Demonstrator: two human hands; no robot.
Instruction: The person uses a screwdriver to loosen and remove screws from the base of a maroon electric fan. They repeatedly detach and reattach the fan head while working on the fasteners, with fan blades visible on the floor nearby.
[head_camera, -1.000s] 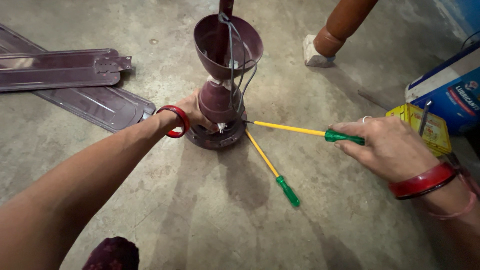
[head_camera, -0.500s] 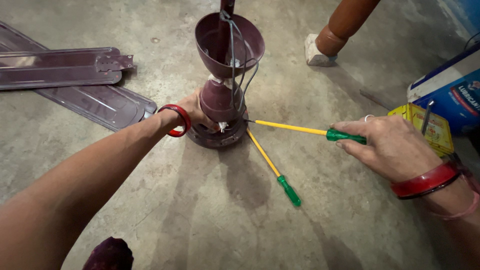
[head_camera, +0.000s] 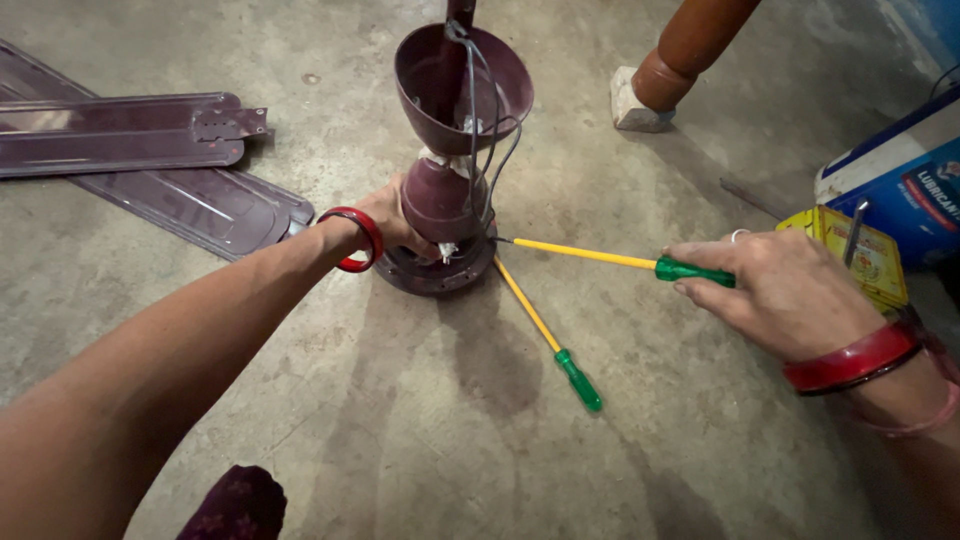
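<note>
- A maroon ceiling fan motor (head_camera: 440, 215) stands upright on the concrete floor (head_camera: 420, 440), wires trailing from the cup above it.
- The left hand (head_camera: 392, 222) wraps around the motor's lower body, fingers closed on it.
- The right hand (head_camera: 775, 285) grips the green handle of a yellow screwdriver (head_camera: 600, 257), tip touching the motor's base rim.
- A second screwdriver (head_camera: 548, 335) lies just beside the base.
- Fan blades (head_camera: 150, 150) lie well apart, left.
- Judgement: keep the motor braced and the tip seated squarely.
</note>
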